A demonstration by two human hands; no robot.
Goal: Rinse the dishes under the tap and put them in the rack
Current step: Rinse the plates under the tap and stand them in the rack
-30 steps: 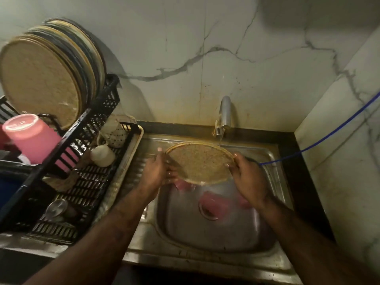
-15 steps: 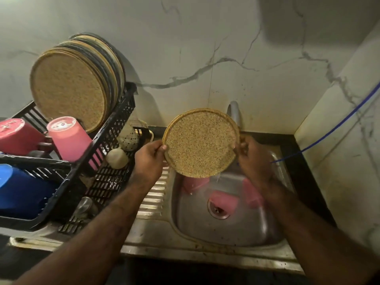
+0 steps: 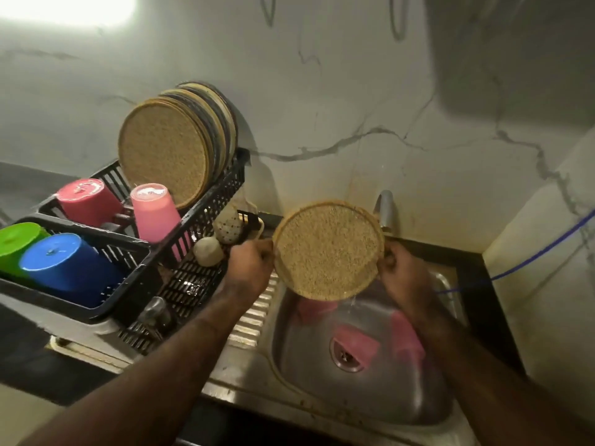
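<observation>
Head view: the steel sink [image 3: 380,403] fills five o'clock, its pink cups blurred under water. The black rack [image 3: 206,220] at nine o'clock carries upright plates, the rear ones hidden behind the front one. At centre, the speckled plate [image 3: 326,251] stands on edge above the basin, covering part of the tap [image 3: 384,209]. Left hand [image 3: 248,268] and right hand [image 3: 404,278] pinch its opposite rims.

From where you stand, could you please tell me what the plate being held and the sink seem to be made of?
Plate: speckled tan surface with a matte look and a plain rim, probably a plastic or fibre composite; hard to say for sure. Sink: shiny grey metal with soft reflections and a ribbed drainboard, most likely stainless steel.
</observation>
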